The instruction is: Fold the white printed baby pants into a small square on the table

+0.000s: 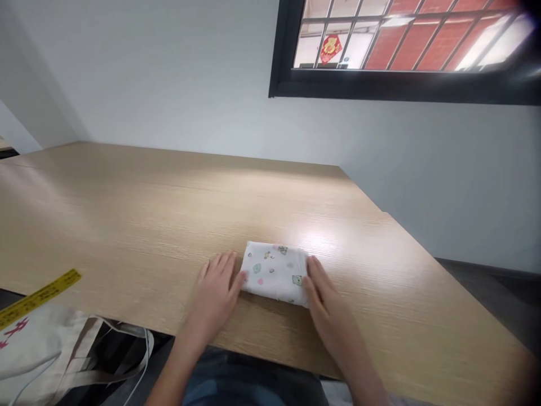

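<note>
A small folded white cloth (276, 272) with little coloured prints lies on the wooden table (139, 225) near its front edge. My left hand (216, 293) rests flat on the table, fingers stretched out, its thumb touching the cloth's left edge. My right hand (324, 301) lies flat along the cloth's right edge, fingers extended and pressed against it. Neither hand grips anything.
A yellow measuring tape (38, 297) lies at the table's front left edge. Below it a white tote bag (46, 344) with straps hangs or sits off the table. A white wall and a dark-framed window (397, 84) stand behind. The table's right edge runs diagonally.
</note>
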{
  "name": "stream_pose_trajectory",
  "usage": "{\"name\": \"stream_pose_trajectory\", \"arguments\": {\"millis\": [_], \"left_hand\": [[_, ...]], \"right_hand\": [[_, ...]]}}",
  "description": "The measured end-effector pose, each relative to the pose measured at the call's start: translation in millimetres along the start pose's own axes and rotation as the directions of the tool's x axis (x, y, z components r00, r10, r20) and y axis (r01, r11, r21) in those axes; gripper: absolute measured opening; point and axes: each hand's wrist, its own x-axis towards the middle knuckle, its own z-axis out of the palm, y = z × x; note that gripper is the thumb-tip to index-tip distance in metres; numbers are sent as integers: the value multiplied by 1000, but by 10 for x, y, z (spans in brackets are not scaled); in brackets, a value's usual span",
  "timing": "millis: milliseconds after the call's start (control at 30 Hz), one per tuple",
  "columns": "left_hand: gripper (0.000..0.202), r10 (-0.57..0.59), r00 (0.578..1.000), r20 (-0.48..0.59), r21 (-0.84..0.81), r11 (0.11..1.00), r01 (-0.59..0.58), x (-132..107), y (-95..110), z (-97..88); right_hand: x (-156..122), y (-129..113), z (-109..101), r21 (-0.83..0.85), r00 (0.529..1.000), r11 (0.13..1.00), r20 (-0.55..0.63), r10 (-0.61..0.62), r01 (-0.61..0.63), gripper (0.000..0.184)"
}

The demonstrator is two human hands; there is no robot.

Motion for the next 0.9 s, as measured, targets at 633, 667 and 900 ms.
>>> {"name": "stream_pose_trajectory", "arguments": {"millis": [633, 667, 900], "left_hand": [[44, -267, 947, 178, -799, 522, 298, -453, 419, 144], [42, -273, 946, 175, -806, 513, 297, -540, 458, 221], [33, -224, 940, 256, -717, 609, 340, -987, 653, 797]], "right_hand": [[121, -52, -3, 180, 1000, 984, -19, 16, -13, 24], [161, -84, 33, 158, 999, 987, -38, -11, 17, 24], [262, -289, 164, 25, 996, 999, -77, -41, 43, 27]]}}
